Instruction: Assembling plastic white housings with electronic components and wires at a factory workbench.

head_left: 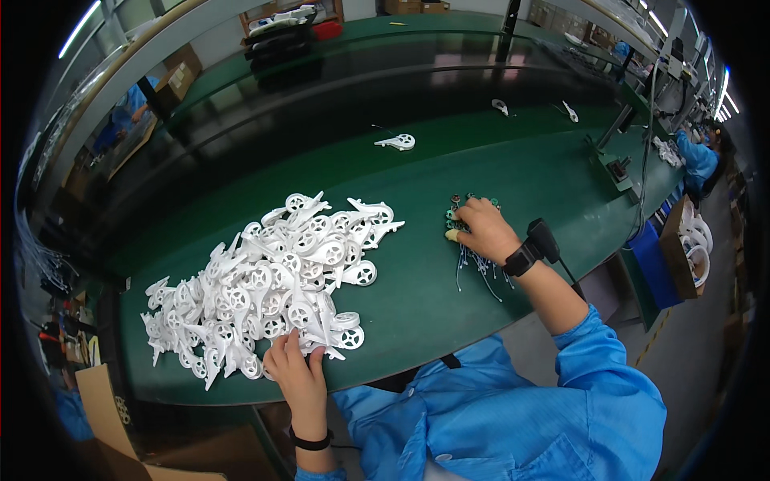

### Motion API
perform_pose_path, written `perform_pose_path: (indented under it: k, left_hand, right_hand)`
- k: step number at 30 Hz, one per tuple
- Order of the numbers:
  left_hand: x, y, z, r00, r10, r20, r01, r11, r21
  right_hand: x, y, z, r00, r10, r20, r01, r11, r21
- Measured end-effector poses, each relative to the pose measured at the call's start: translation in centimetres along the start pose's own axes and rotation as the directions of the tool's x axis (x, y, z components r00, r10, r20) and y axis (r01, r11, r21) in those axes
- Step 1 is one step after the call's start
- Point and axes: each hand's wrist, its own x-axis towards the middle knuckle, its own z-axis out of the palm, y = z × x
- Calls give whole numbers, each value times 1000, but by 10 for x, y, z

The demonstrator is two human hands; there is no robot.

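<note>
A large heap of white plastic housings [261, 276], each with a spoked round end and a pointed tail, covers the left part of the green table. At the heap's near edge my left hand [298, 377] touches the housings, thumb apart from the fingers. Nothing shows clearly gripped in it. Farther right, my right hand [485, 230] bends over a small pile of green circuit boards [451, 215] with thin wires [481, 268] trailing toward me. Its fingers are closed down on the boards, and the fingertips are partly hidden. One fingertip wears a yellowish cover.
On the conveyor strip beyond the green table [417, 321] lie single white housings [397, 143], some with a wire. A green metal fixture [611, 167] stands at the right. A blue bin [654, 264] and carton are beyond the right edge. A co-worker in blue [699, 160] sits far right.
</note>
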Motion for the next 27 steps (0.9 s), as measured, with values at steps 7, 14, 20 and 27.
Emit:
perform_pose_path:
  k: [7, 14, 20, 27]
  left_hand:
    - [7, 18, 1, 990, -137, -16, 137, 990, 39]
    - [8, 17, 6, 988, -131, -84, 137, 988, 66]
    - [1, 3, -6, 959, -104, -263, 106, 994, -3]
    - [4, 39, -3, 869, -379, 318, 261, -195, -945]
  right_hand:
    - [11, -1, 10, 1000, 8, 25, -6, 996, -91]
    - [-2, -3, -17, 985, 54, -164, -14, 971, 238]
    - [-33, 4, -65, 947, 248, -202, 33, 550, 834]
    - [-81, -16, -80, 922, 342, -183, 168, 72, 983]
